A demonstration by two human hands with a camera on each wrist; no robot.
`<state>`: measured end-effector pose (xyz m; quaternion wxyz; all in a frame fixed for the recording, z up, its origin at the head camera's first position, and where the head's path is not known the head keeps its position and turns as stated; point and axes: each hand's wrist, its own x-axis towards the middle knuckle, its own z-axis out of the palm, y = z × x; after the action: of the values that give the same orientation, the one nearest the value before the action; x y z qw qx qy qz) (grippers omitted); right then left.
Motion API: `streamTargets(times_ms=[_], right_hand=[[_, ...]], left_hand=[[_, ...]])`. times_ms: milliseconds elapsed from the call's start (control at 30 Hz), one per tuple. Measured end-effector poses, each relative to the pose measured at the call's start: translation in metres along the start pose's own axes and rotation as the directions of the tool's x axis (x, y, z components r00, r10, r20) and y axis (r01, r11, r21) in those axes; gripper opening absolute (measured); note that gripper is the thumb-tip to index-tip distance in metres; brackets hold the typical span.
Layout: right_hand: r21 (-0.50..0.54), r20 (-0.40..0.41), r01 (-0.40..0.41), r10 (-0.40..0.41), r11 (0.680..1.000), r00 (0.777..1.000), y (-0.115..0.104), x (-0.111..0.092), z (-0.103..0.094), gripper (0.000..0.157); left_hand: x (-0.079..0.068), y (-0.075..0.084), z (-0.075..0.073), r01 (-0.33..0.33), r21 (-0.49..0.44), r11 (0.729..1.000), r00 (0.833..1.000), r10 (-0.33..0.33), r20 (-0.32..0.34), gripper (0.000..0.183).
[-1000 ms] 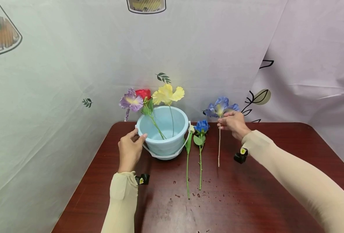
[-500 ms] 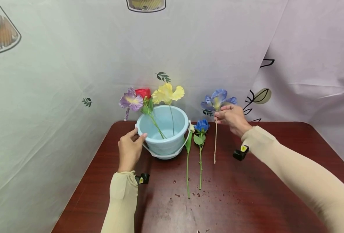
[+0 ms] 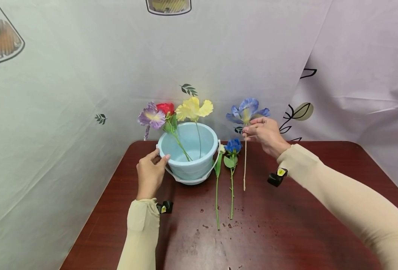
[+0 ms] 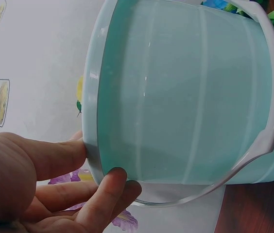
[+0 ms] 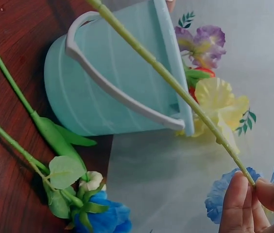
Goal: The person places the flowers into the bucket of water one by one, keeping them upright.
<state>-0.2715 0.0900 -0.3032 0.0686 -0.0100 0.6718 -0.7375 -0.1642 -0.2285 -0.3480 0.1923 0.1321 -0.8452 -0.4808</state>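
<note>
A light blue bucket stands upright on the table. Its rim is held at the left by my left hand; in the left wrist view the thumb and fingers lie on either side of that rim. Inside the bucket lean a purple iris, a red rose and a yellow iris. My right hand pinches the stem of a blue iris just below the bloom, right of the bucket. The stem hangs nearly straight down, and in the right wrist view it crosses in front of the bucket.
Between the bucket and the blue iris, a blue rose and a white flower lie with stems toward the near side. Small dark specks dot the brown table. A printed cloth hangs behind, close to the table's back edge.
My right hand has moved left and slightly up with the blue iris, closer to the bucket. The left hand and the bucket have stayed in place.
</note>
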Motion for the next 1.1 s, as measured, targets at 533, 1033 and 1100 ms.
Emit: streamTargets(times_ms=[533, 1033, 1100], right_hand=[[0.048, 0.036, 0.027, -0.029, 0.998, 0.999, -0.014, -0.004, 0.007, 0.03], [0.053, 0.043, 0.077, -0.08, 0.996, 0.996, -0.03, -0.001, 0.019, 0.029], [0.067, 0.045, 0.085, -0.088, 0.994, 0.995, -0.033, 0.0, 0.021, 0.03]], left_hand=[[0.001, 0.001, 0.0, 0.021, 0.001, 1.0, 1.0, -0.021, 0.01, 0.051], [0.0, 0.0, 0.0, 0.009, -0.001, 1.0, 1.0, -0.009, 0.002, 0.051], [0.0, 0.0, 0.0, 0.007, -0.001, 1.0, 1.0, -0.007, 0.004, 0.051]])
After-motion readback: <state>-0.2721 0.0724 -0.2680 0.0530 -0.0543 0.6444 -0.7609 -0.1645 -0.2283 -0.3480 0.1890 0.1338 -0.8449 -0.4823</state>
